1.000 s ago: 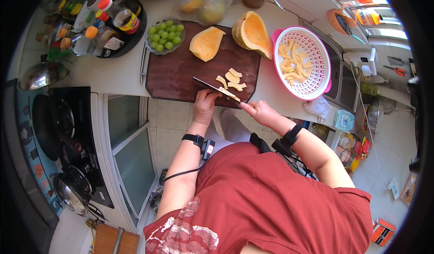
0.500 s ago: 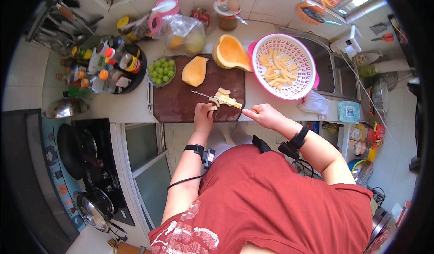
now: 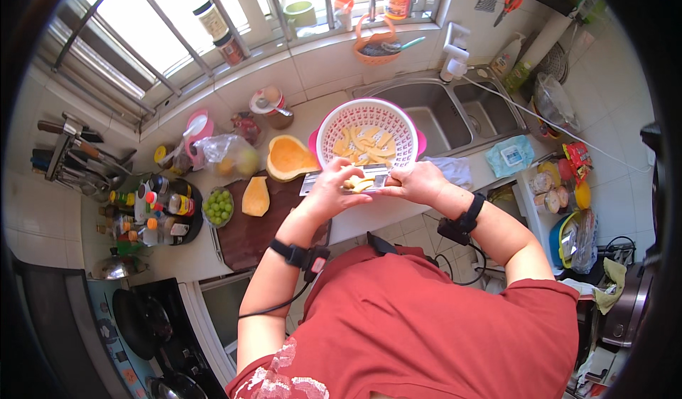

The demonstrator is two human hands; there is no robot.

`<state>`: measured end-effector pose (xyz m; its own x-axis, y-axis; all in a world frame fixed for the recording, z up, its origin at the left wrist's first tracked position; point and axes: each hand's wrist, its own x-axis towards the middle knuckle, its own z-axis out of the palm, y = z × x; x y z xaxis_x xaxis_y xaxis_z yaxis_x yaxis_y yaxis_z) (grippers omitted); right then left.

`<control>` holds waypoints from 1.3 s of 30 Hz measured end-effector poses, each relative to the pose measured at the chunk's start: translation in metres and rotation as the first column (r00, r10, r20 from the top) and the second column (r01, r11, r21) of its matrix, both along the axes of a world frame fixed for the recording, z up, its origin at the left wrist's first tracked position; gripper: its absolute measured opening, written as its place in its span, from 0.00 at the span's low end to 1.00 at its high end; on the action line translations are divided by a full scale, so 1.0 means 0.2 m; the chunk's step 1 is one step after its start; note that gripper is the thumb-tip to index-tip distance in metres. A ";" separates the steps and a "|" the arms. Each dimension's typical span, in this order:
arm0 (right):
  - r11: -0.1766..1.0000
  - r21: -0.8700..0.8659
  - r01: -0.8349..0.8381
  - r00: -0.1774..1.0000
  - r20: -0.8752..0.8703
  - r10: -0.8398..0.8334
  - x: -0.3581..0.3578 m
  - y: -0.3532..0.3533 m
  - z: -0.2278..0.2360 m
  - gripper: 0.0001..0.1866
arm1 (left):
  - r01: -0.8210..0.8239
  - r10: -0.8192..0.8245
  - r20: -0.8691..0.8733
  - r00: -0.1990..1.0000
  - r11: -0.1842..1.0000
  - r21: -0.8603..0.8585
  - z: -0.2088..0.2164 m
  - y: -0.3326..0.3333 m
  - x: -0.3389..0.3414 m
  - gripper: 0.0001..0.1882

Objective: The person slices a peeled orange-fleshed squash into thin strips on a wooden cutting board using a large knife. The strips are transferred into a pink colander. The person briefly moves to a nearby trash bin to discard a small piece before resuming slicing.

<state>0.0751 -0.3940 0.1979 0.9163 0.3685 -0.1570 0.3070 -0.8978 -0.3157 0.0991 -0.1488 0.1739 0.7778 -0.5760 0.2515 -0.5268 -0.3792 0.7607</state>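
Note:
My right hand [image 3: 420, 185] grips the handle of a kitchen knife [image 3: 309, 184], its broad blade lying flat and pointing left. Cut pumpkin slices [image 3: 362, 184] rest on the blade. My left hand [image 3: 332, 194] curls over them, fingers bent against the slices. Both hands are at the near rim of a white and pink colander [image 3: 321, 123], which holds many more pumpkin strips [image 3: 366, 142]. To the left, a dark brown cutting board [image 3: 245, 239] carries a peeled pumpkin piece [image 3: 256, 197]. A hollowed pumpkin half [image 3: 290, 159] lies at its far edge.
A bowl of green grapes [image 3: 217, 207] stands left of the board, with several bottles [image 3: 167, 207] beyond. Behind are a plastic bag of fruit [image 3: 231, 156] and a lidded jar [image 3: 273, 109]. The sink [image 3: 426, 115] adjoins the colander; a wipes pack [image 3: 510, 155] lies right.
Both hands have moved right from the board to the colander, bringing the knife with slices on its blade. The blade has turned flat. The view has shifted up and right.

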 end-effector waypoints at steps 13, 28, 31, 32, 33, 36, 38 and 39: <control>0.980 -0.199 0.016 0.994 0.107 0.005 0.03 -0.42 0.00 0.33 | 0.124 -0.130 -0.111 0.985 0.990 -0.063 -0.19 -0.45 0.21 0.09; 0.982 -0.191 -0.007 0.968 0.244 0.054 0.03 -0.48 -0.03 0.29 | 0.070 -0.074 0.044 0.996 0.995 0.071 -0.15 -0.56 0.21 0.11; 0.986 -0.168 0.002 0.975 0.217 0.035 0.03 -0.49 -0.05 0.29 | 0.076 -0.078 0.014 0.997 0.995 0.061 -0.17 -0.57 0.21 0.11; 0.982 -0.189 0.007 0.974 0.222 0.036 0.03 -0.49 -0.05 0.30 | 0.075 -0.075 0.012 0.997 0.996 0.057 -0.19 -0.58 0.22 0.11; 0.983 -0.185 0.010 0.974 0.224 0.032 0.02 -0.50 -0.06 0.30 | 0.072 -0.073 0.010 0.997 0.996 0.053 -0.21 -0.58 0.22 0.12; 0.984 -0.177 0.000 0.975 0.217 0.039 0.01 -0.50 -0.07 0.31 | 0.034 -0.038 0.051 0.998 0.996 0.076 -0.28 -0.57 0.27 0.10; 0.982 -0.189 -0.031 0.982 0.175 0.065 -0.03 -0.50 -0.08 0.31 | -0.022 0.015 0.058 0.998 0.994 0.108 -0.34 -0.52 0.33 0.08; 0.984 -0.171 -0.046 0.973 0.216 0.083 -0.04 -0.50 -0.08 0.30 | -0.033 0.039 -0.036 0.999 0.990 0.139 -0.37 -0.48 0.36 0.09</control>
<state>0.0665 -0.4940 0.1810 0.9101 0.4141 -0.0162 0.4115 -0.9076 -0.0837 0.1710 -0.2440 0.0999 0.8062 -0.5745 0.1414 -0.4825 -0.5002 0.7190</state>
